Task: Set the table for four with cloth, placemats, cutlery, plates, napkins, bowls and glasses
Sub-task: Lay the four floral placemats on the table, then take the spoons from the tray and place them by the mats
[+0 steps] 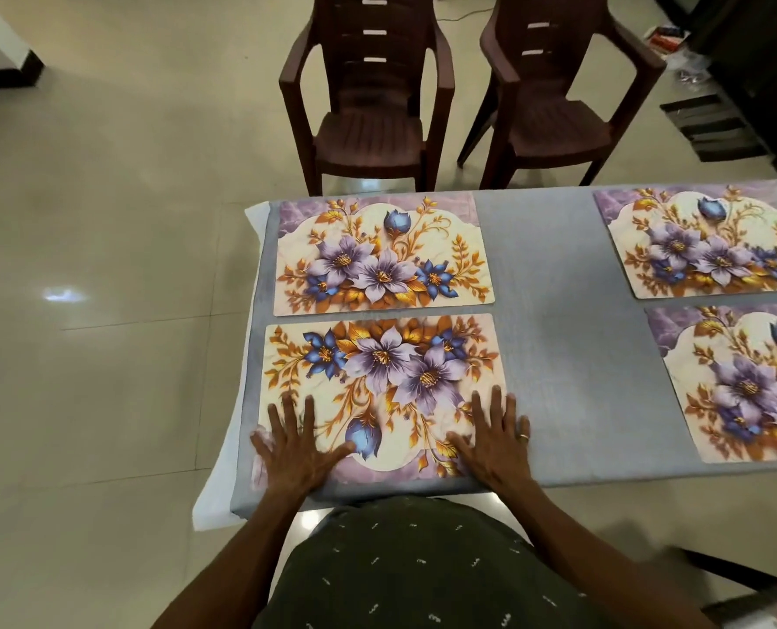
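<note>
A grey-blue cloth [559, 320] covers the table. Several floral placemats lie on it. The near left placemat [382, 379] is under both my hands. My left hand [293, 447] presses flat on its near left corner, fingers spread. My right hand [498, 442], with a ring, presses flat on its near right corner. A second placemat [380, 256] lies just beyond it. Two more placemats sit at the right, one far [704, 245] and one near [741, 383], both cut off by the frame edge.
Two dark brown plastic chairs [368, 106] [554, 102] stand on the tiled floor beyond the table's far edge. A dark cabinet and clutter [713, 124] fill the far right. Part of another chair [731, 578] shows at the near right.
</note>
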